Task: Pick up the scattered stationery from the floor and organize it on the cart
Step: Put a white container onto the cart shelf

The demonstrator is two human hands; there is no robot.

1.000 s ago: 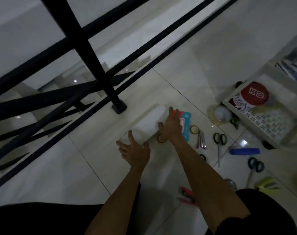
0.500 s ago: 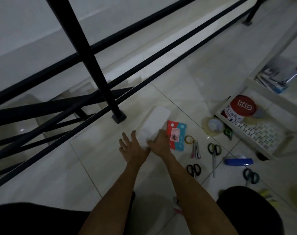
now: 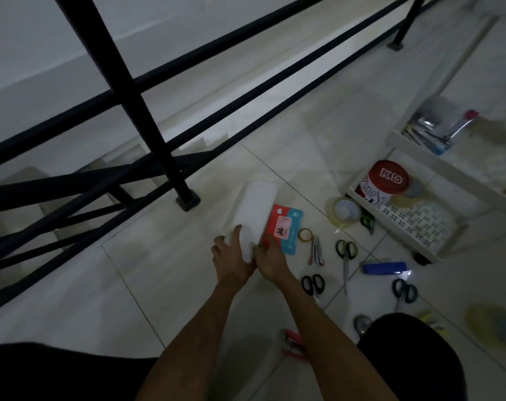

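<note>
A long white flat pack (image 3: 256,215) is held by its near end, tilted up off the floor tiles. My left hand (image 3: 231,263) grips it from the left, thumb across its face. My right hand (image 3: 270,263) holds the same end from the right, fingers curled at its edge. A red and blue card packet (image 3: 286,231) lies right beside it. A small tape ring (image 3: 304,235), a clip (image 3: 317,251) and three pairs of scissors (image 3: 345,251) (image 3: 312,285) (image 3: 405,292) lie scattered to the right. The white cart (image 3: 370,205) stands at the right.
A black railing post (image 3: 171,169) stands just left of the pack, with stairs beyond it. A large tape roll (image 3: 345,211), a blue stapler (image 3: 385,268) and a pink stapler (image 3: 293,344) lie on the floor. A red-lidded tin (image 3: 386,179) sits on the cart's bottom shelf.
Both hands closed in on the white pack's near end and took hold of it. The right hand left the card packet. The pack has lifted and now stands more upright.
</note>
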